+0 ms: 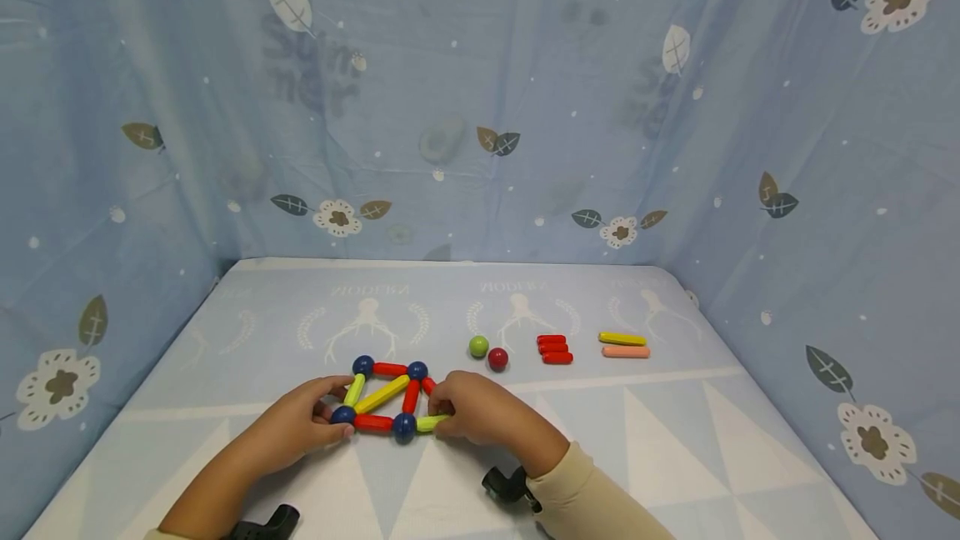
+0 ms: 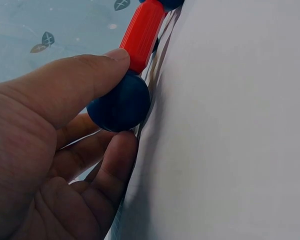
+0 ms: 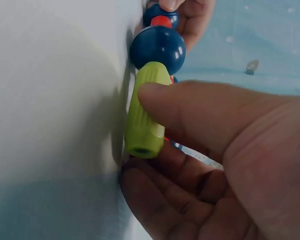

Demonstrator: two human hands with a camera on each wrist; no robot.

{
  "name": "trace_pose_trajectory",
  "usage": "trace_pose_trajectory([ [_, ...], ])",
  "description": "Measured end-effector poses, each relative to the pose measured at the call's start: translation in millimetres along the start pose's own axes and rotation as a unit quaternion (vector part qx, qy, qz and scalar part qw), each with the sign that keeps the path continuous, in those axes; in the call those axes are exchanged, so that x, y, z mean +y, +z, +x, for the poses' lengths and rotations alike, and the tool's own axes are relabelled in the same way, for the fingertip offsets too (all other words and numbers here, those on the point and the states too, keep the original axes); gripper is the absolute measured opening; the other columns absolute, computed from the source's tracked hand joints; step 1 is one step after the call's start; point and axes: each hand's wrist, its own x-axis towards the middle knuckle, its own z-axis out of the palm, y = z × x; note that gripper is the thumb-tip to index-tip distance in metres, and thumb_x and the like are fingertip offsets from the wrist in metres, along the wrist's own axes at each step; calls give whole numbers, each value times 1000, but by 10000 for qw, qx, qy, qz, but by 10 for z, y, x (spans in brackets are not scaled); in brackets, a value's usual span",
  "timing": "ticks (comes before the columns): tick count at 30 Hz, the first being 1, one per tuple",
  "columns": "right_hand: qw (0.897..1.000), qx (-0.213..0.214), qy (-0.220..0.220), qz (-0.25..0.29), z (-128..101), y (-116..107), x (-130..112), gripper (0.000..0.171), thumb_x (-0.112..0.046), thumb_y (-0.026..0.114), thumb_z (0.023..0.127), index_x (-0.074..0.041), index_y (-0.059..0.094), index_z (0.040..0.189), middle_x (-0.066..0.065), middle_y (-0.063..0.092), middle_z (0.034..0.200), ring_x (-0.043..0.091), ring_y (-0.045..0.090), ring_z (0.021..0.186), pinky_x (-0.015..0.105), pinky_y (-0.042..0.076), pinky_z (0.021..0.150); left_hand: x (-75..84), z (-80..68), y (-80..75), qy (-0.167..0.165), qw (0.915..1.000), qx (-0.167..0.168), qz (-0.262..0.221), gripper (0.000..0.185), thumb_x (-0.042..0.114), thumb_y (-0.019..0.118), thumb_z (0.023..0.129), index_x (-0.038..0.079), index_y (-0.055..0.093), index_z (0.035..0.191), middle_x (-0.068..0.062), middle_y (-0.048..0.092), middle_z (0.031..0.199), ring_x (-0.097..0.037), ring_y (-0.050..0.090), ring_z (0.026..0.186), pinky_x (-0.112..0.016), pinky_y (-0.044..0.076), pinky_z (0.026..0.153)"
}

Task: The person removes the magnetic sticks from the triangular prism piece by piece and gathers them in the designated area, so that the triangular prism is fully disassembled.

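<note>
Magnetic rod-and-ball frame [image 1: 386,396] lies flat on the table [image 1: 675,440], light and rigid but likely to pop apart at the joints; best steadied at those. Left hand [image 1: 300,423] pinches the corner blue ball [image 2: 119,102]; right hand [image 1: 480,417] pinches the lime-green rod [image 3: 144,112].

Soft, even light – head view bows at edges, wrist views dim.

bare hands, a cream long sleeve [image 1: 592,490] on the right arm, black wrist mounts [image 1: 506,486].
</note>
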Motion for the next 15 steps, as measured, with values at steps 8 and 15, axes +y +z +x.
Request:
trace_pose_trajectory([
  [8,9923,325,-21,1197,-10,-6,53,17,-21,73,84,-32,63,91,-15,61,84,7,55,77,24,46,71,-8,-3,-3,29,10000,-1,-7,81,43,84,68,22,49,138,2,58,121,-13,52,86,-29,47,74],
  [15,9819,504,-90,1823,11,14,95,13,-22,75,83,-33,69,87,-16,65,81,9,55,72,26,47,63,-26,-1,0,49,10000,6,-10,82,44,84,67,22,49,138,2,58,121,-13,52,87,-30,47,75],
])
